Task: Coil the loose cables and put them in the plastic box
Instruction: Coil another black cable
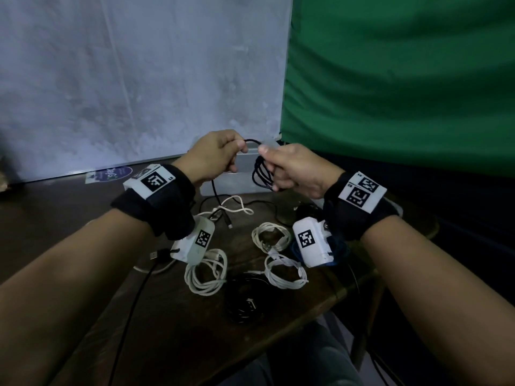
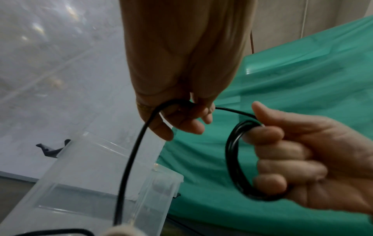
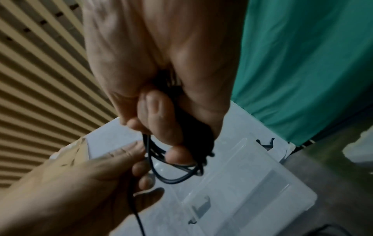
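Both hands are raised over the wooden table (image 1: 172,335). My right hand (image 1: 271,165) grips a small coil of black cable (image 1: 260,175), with several loops round its fingers. The cable's free run passes from the coil to my left hand (image 1: 237,151), which pinches it close by. Its tail (image 1: 216,193) hangs down to the table. In the left wrist view the coil (image 2: 232,159) stands as a ring round the right hand's fingers (image 2: 282,150). The clear plastic box (image 1: 245,162) stands open just behind and below the hands, also as the box (image 3: 252,183) in the right wrist view.
Several coiled white cables (image 1: 206,274) lie on the table near me, along with a black coil (image 1: 248,299) and a loose white cable (image 1: 234,208). A green cloth (image 1: 404,79) hangs at the right and a grey backdrop (image 1: 139,79) behind. A black lead (image 1: 131,316) runs off the front edge.
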